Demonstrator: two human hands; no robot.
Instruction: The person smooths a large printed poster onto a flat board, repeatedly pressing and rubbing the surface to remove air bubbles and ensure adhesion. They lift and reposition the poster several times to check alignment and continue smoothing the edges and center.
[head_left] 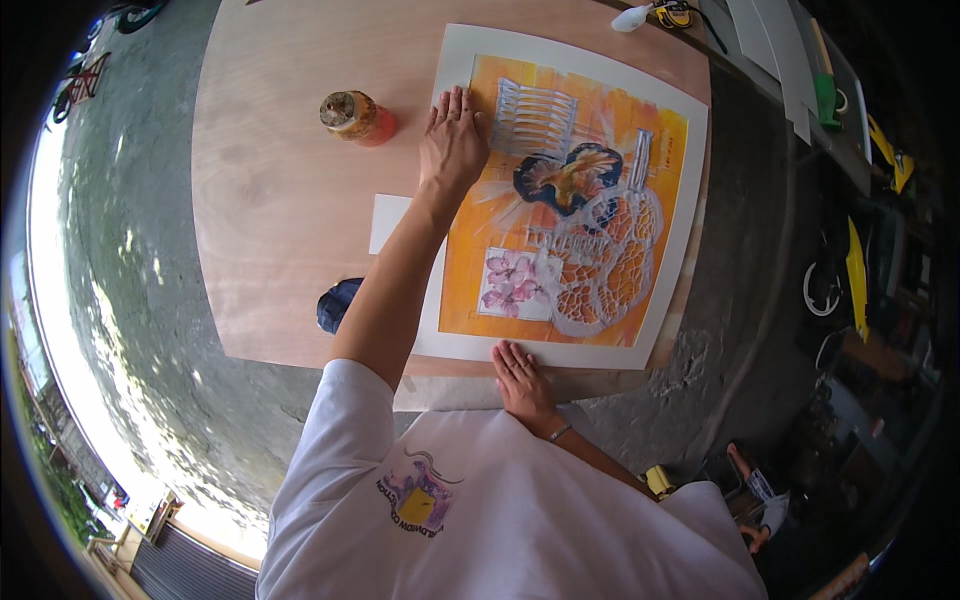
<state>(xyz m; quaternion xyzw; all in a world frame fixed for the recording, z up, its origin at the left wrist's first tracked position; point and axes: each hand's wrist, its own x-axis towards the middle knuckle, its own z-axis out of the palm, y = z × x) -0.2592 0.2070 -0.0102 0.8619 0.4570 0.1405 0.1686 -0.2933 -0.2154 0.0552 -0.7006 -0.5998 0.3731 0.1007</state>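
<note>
An orange mixed-media artwork (470, 290) lies flat on the wooden table, with a flower-like shape, lacy white netting and a small pink-flower picture on it. A white mat board (560, 350) frames it on all sides. My left hand (455, 140) rests flat on the mat's left border, fingers pointing away from me, the arm stretched over the lower left corner. At the near border, my right hand (525, 385) lays its fingertips on the mat's edge, fingers extended and palm down. Neither hand grips anything.
On the wooden table (270, 200) stand a jar of reddish liquid (360, 118), a white card (388, 222) and a dark blue cloth-like item (338, 304) partly behind my forearm. A tape measure (673, 13) and a white bottle (631, 18) sit at the far right edge.
</note>
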